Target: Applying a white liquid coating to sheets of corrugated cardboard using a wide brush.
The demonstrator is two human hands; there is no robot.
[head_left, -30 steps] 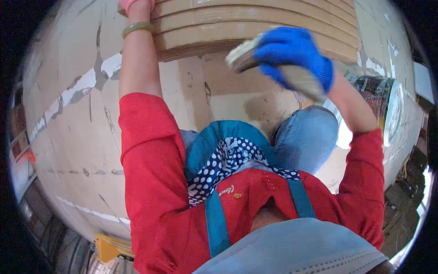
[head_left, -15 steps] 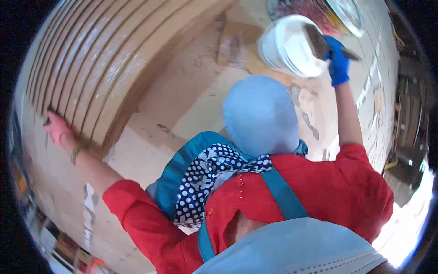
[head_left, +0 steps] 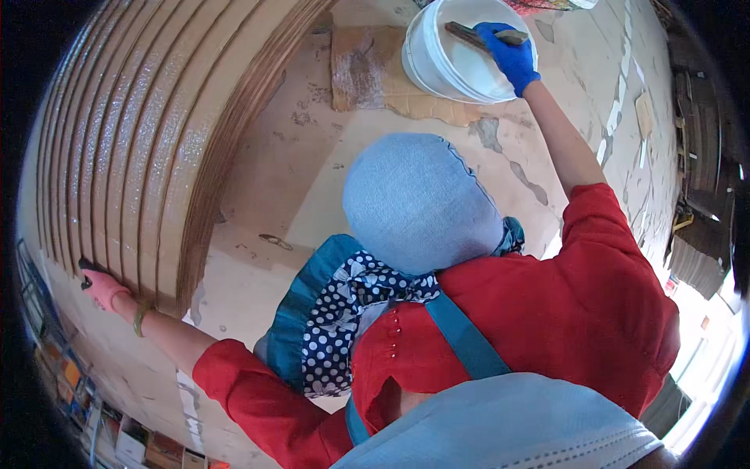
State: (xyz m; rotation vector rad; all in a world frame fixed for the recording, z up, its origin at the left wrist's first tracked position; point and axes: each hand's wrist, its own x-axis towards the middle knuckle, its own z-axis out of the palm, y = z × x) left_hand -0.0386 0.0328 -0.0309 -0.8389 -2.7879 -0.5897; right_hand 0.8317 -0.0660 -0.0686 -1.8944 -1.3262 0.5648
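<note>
My left hand [head_left: 101,288] rests flat against the lower edge of a large ribbed wooden piece [head_left: 133,133] with glossy grooved bands, at the left. My right hand [head_left: 509,53], in a blue glove, grips a wide brush [head_left: 469,34] and holds it inside a white bucket [head_left: 437,70] at the top. My red sleeves, a blue strap and a dotted cloth fill the lower middle, with my bent knee in blue fabric in the centre.
The bucket stands on a piece of cardboard [head_left: 367,66] on a stained, paint-flecked floor [head_left: 281,195]. Stacked dark boards [head_left: 703,187] lie at the right edge. Coloured boxes [head_left: 133,438] line the lower left.
The brush has gone from the ribbed piece across to the white bucket and now sits inside it. My left hand stays pressed on the ribbed piece. The view has swung.
</note>
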